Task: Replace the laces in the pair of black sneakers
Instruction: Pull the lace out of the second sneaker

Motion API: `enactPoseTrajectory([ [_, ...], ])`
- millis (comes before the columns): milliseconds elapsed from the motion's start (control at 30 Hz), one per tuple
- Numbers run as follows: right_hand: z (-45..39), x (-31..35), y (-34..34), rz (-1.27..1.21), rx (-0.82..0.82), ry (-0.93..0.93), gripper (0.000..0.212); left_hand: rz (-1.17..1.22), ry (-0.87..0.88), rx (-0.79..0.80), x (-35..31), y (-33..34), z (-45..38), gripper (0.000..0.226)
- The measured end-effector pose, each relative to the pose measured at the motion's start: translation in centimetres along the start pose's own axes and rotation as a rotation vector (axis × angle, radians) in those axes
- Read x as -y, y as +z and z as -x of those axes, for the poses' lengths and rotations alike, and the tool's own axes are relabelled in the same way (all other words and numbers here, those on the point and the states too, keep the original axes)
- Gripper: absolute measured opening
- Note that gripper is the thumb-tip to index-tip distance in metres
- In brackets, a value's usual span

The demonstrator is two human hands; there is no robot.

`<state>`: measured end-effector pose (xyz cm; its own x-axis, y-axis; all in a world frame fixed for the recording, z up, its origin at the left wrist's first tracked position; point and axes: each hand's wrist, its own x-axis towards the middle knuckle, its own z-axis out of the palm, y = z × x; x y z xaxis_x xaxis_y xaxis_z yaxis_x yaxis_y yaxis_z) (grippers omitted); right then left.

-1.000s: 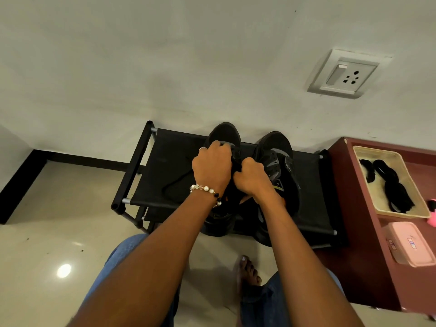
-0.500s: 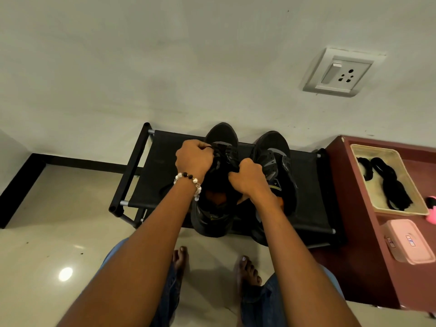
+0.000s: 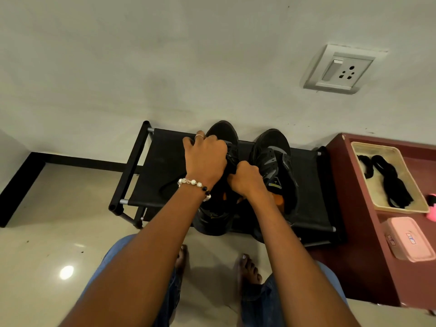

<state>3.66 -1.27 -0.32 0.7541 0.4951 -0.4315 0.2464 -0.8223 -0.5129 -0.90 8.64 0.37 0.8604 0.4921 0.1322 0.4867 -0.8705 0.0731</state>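
Black sneakers sat side by side on shoe rack point(image 3: 151, 175), toes at back edge by wall, so lacing faced person. Left hand point(image 3: 204, 159) curled over left sneaker point(image 3: 223, 133), steadying it, prob. gripping lace. Right hand point(image 3: 245, 179) clenched, pinching lace at eyelets. Right sneaker point(image 3: 273, 149) untouched. Spare laces point(image 3: 387, 178) waited in tray point(image 3: 368, 199) on cabinet point(image 3: 363, 267), w/in reach.

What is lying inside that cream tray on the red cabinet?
Inside the cream tray lie bundles of black laces, apparently two, on its pale floor. Whatever is beneath them is covered, and their exact number cannot be told.
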Motion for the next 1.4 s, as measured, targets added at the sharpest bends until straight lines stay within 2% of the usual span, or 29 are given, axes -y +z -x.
enactPoseTrajectory([
  [100, 0.1, 0.1, 0.0, 0.006, 0.003, 0.002, 0.028, 0.056, -0.023, -0.045, -0.3, 0.1, 0.1, 0.016],
  [167, 0.1, 0.1, 0.0, 0.002, 0.0, -0.005, 0.022, 0.202, -0.098, -0.066, 0.2, 0.4, -0.2, 0.02],
  [267, 0.1, 0.1, 0.0, 0.001, 0.001, -0.002, 0.028, 0.56, -0.282, -0.131, 1.4, 0.2, -0.6, 0.021],
  [367, 0.1, 0.1, 0.0, 0.007, 0.006, 0.004, 0.033, 1.063, -0.63, -0.171, 2.7, -0.3, -1.3, 0.029],
  [433, 0.1, 0.1, 0.0, 0.014, 0.002, 0.008, 0.033, 1.393, -0.826, -0.091, 3.1, -0.7, -1.6, 0.021],
  [467, 0.1, 0.1, 0.0, 0.017, -0.003, 0.013, 0.033, 1.475, -0.856, -0.028, 3.1, -0.9, -1.6, 0.018],
  [567, 0.1, 0.2, 0.0, 0.021, -0.013, 0.026, 0.031, 1.416, -0.702, 0.068, 2.8, -1.3, -1.4, 0.008],
  [633, 0.2, 0.4, -0.1, 0.017, -0.005, 0.028, 0.022, 1.261, -0.522, 0.083, 2.6, -1.4, -1.2, 0.016],
  [733, 0.1, 0.4, -0.1, 0.026, -0.004, 0.019, 0.015, 0.765, -0.228, 0.181, 2.5, -0.9, -0.8, 0.023],
  [800, 0.0, 0.3, 0.0, 0.029, -0.002, 0.021, 0.016, 0.507, -0.107, 0.233, 2.3, -0.8, -0.7, 0.023],
  [933, 0.0, 0.2, 0.0, 0.023, -0.002, 0.031, 0.024, 0.353, -0.05, 0.219, 2.0, -0.8, -0.8, 0.022],
  [1133, 0.2, 0.3, 0.2, 0.042, -0.026, 0.02, 0.032, 0.067, 0.038, 0.069, 0.5, -0.5, -0.5, 0.016],
  [1200, 0.4, 0.4, 0.2, 0.042, -0.033, 0.016, 0.031, 0.068, 0.04, 0.049, 0.5, -0.5, -0.4, 0.019],
  [1267, 0.5, 0.4, 0.2, 0.029, -0.036, 0.012, 0.022, 0.236, -0.052, 0.101, 1.1, -0.4, -0.5, 0.021],
  [1400, 0.3, 0.5, 0.1, 0.017, -0.027, 0.01, 0.021, 0.987, -0.357, 0.156, 2.6, -1.4, -0.8, 0.02],
])
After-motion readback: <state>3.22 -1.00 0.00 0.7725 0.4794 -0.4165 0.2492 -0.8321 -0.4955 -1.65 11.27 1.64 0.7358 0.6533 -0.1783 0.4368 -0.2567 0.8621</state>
